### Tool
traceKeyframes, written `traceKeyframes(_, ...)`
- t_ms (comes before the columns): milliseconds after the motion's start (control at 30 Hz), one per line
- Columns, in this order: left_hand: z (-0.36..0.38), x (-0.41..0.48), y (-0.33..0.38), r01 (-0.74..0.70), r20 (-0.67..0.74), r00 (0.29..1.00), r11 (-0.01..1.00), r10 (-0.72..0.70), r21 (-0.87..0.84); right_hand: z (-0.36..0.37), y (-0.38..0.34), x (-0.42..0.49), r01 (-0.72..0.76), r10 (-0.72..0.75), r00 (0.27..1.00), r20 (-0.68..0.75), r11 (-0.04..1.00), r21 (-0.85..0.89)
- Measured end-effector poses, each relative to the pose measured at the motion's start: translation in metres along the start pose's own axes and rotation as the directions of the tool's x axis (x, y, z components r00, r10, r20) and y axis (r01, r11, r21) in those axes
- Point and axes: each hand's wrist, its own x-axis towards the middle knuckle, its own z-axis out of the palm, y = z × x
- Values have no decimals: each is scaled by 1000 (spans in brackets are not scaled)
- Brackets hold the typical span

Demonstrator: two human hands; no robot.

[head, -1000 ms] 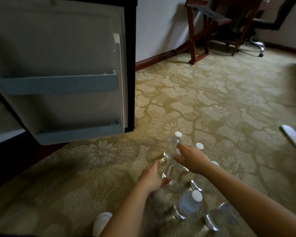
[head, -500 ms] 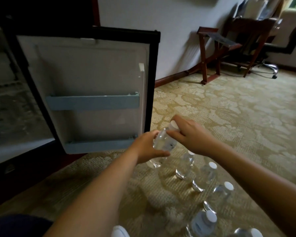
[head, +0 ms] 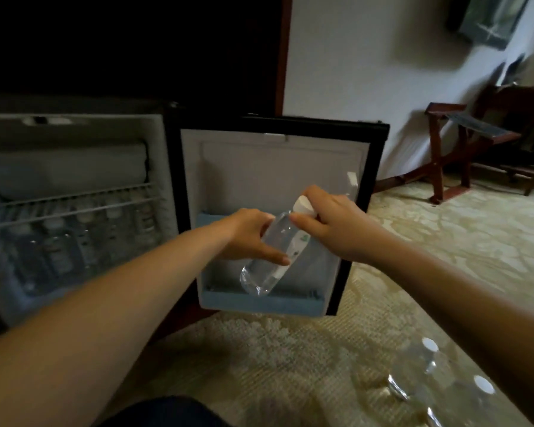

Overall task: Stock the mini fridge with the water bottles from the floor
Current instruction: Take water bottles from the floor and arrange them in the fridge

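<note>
At frame centre, in front of the open fridge door (head: 275,167): the left hand's (head: 247,234) fingers (head: 272,256) are wrapped round the middle of a clear water bottle (head: 279,241), index finger laid straight along its near side. The right hand's (head: 336,224) fingers (head: 305,224) pinch the neck just below the white cap (head: 304,206). Both hands are clamped on the one bottle.

Bottle tilted, cap toward 1 o'clock, base toward 7 o'clock. The base sits just above the rail of the lower door shelf (head: 290,305); cannot tell whether they touch. Small green mark on the label.

Upper door shelf (head: 202,218) shows only at its left end, the rest is behind the hands.

At 9 o'clock, the mini fridge (head: 164,167) cavity. A wire rack (head: 74,204) crosses it, with a row of stocked bottles (head: 56,248) standing upright beneath, blurred.

At 5 o'clock, the floor bottles (head: 429,365) stand on the patterned carpet (head: 290,359), two white caps visible, partly hidden by the right forearm.

At 2 o'clock, a dark wooden luggage rack (head: 453,140) stands against the pale wall (head: 367,72), well apart from the fridge.
</note>
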Motion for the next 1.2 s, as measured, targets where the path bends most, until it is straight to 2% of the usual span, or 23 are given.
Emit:
traceKeyframes(100,-23,-16,-27,57,-23,998,998,-57,4,14,-24,28,49,-49,999,1,999,-14)
traceKeyframes(267,-49,-42,-89,123,-81,988,989,-130,-80,40,-71,76,164,-163,986,48,986,-27)
traceKeyframes(433,-60,-56,-137,181,-122,973,974,-198,-133,71,-104,119,201,-195,977,87,977,-67)
traceKeyframes(533,-61,-59,-171,224,-164,958,970,-237,-91,94,-123,148,215,-202,969,140,973,-84)
traceKeyframes(667,-48,-64,-213,302,-163,928,934,-334,-193,138,-141,183,252,-223,946,235,962,-104)
traceKeyframes(800,-30,-67,-265,485,-88,857,853,-507,-194,194,-143,211,175,-145,947,286,981,-85)
traceKeyframes(900,-26,-67,-299,583,-74,804,806,-590,-99,234,-134,223,158,-130,950,285,984,-79)
traceKeyframes(1000,-24,-65,-324,633,-162,769,772,-618,58,267,-131,234,69,-56,959,278,997,-37)
traceKeyframes(1100,-18,-64,-341,684,-259,728,696,-634,219,294,-127,243,4,-2,964,265,1000,-8)
traceKeyframes(1200,-12,-56,-351,694,-368,707,693,-604,194,315,-123,252,-83,76,985,158,996,39)
